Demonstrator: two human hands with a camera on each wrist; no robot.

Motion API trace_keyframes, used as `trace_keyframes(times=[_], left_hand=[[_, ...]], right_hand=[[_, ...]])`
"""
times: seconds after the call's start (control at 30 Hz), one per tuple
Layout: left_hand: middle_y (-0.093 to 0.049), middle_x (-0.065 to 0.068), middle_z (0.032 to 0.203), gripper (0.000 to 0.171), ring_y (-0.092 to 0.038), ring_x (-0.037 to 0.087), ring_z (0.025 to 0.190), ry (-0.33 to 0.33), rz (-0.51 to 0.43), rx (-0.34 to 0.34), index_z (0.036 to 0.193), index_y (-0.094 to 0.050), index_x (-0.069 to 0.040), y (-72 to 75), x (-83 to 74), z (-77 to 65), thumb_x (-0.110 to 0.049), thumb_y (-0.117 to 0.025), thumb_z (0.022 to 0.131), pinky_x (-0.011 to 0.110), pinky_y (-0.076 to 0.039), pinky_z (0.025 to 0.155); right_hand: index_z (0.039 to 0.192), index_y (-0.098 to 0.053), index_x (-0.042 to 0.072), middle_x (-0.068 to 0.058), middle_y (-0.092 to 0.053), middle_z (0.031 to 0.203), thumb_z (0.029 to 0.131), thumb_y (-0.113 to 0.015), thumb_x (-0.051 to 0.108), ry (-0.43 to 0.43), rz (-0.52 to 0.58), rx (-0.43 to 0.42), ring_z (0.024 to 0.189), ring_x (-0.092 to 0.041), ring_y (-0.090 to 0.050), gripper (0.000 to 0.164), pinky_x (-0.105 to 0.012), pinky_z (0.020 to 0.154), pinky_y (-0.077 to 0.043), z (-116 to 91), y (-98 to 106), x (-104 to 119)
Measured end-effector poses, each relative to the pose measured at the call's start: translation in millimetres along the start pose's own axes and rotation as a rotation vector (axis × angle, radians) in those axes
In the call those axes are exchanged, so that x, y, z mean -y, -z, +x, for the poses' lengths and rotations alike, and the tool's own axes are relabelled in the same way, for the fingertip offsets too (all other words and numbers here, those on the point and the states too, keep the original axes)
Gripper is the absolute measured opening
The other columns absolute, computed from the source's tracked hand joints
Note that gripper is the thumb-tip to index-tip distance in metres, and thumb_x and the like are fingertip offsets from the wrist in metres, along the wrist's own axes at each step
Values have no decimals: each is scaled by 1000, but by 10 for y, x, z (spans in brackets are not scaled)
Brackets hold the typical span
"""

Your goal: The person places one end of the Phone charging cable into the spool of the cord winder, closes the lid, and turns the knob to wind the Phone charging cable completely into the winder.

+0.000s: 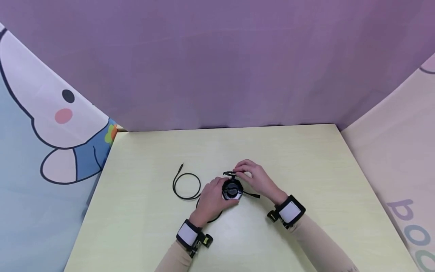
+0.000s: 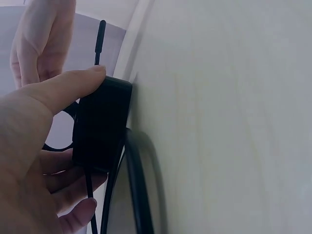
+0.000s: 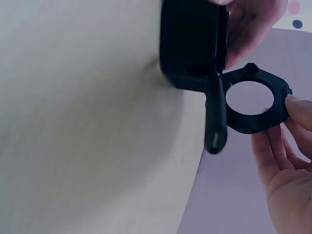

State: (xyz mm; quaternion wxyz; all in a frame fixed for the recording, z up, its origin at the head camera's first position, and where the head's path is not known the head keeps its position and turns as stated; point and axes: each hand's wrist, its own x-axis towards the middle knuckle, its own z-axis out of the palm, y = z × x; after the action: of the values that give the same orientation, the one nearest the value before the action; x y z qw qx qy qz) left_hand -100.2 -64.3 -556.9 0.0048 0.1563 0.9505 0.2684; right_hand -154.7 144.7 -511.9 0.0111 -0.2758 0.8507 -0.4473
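Note:
On the table, a black many-sided case (image 1: 232, 189) with a round, glossy centre is held by my left hand (image 1: 213, 198). In the left wrist view, the thumb lies along one edge of the case (image 2: 105, 126) and the other fingers are on the opposite side. My right hand (image 1: 257, 180) pinches a black ring-shaped flap (image 3: 280, 92) between thumb and fingers. This flap stands up from the far edge of the case and has a large round hole. A short cable end (image 3: 215, 122) sticks out of the case towards the right.
A thin black cable (image 1: 200, 185) loops across the table left of the case, its plug (image 1: 181, 168) pointing away from me. Part of it runs behind the left hand. A purple cloth (image 1: 217, 75) hangs at the table's (image 1: 153, 151) far edge, with printed cloths at both sides.

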Motion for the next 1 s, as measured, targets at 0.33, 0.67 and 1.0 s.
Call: trace_keyframes(times=[0.33,0.67,1.0], left_hand=[[-63,4,108,75,-60,22,96,47,-39,23,121,-63,-3,34,-8,19,-59,-84,76,41,-51,85],[-65,6,112,75,-62,24,100,83,-97,30,123,-64,-3,29,-8,17,-57,-85,75,42,-50,89],[-66,6,113,71,-62,22,102,61,-110,33,129,-65,-8,34,-13,9,-52,-86,77,42,-50,92]], right_hand=[[110,-77,3,-8,-66,119,97,-71,6,-10,46,64,112,-23,-65,14,-42,93,-58,-155,-31,101],[105,-77,3,-11,-65,119,93,-75,5,57,-1,124,112,-26,-66,12,-38,94,-58,-244,-68,131],[95,-74,6,-8,-63,115,90,-78,3,185,-146,189,106,-24,-66,7,-36,90,-59,-346,-166,112]])
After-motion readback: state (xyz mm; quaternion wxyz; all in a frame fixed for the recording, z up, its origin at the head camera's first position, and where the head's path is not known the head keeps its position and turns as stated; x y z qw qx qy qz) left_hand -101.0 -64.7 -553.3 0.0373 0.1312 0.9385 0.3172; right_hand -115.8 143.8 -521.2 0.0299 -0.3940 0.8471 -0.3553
